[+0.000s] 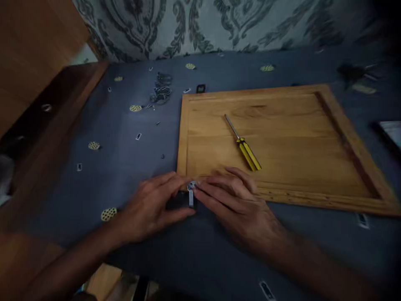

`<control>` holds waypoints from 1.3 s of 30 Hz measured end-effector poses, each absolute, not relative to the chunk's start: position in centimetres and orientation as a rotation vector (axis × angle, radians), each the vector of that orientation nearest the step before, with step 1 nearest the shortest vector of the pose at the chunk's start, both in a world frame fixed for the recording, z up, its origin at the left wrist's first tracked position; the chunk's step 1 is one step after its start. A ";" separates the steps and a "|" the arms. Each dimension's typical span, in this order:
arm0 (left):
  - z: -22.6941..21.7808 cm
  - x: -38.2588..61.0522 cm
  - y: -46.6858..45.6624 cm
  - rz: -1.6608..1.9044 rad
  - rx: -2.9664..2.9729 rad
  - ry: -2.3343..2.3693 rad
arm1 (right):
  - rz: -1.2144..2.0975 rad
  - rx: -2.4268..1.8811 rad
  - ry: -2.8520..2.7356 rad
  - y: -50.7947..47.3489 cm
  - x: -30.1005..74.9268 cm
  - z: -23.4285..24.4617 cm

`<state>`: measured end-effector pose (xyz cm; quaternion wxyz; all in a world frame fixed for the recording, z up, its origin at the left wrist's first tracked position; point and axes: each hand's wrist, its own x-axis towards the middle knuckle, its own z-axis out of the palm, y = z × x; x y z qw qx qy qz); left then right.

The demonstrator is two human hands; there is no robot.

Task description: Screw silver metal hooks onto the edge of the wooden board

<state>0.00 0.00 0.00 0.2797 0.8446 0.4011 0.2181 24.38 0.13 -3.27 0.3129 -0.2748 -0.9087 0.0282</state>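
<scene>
A small metal cabinet hinge [191,198] sits at the near left corner of a framed wooden door panel [275,146], its arm pointing toward me. My left hand [153,207] has its fingertips at the top of the hinge and its thumb by the lower end. From the other side, fingers of my right hand [234,205] press against the same hinge; their tips partly hide it. On the panel lies a screwdriver [247,152] with a yellow and black handle, touched by neither hand.
Several metal parts [161,90], perhaps more hinges, are grouped beyond the panel's left side. Small screws [162,156] lie on the dark patterned cloth [125,159]. A dark object [351,74] is at the far right, and a phone-like device [390,136] rests at the right edge.
</scene>
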 end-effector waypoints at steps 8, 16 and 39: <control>0.1 0.0 -0.1 0.562 2.219 1.075 | 0.069 -0.724 -2.395 0.2 24.6 -2.9; -0.1 -0.1 0.2 0.588 2.203 1.096 | 0.091 -0.749 -2.359 0.1 24.3 -2.6; -0.8 -0.2 0.1 0.642 2.148 1.108 | 0.064 -0.747 -2.362 0.1 24.3 -3.1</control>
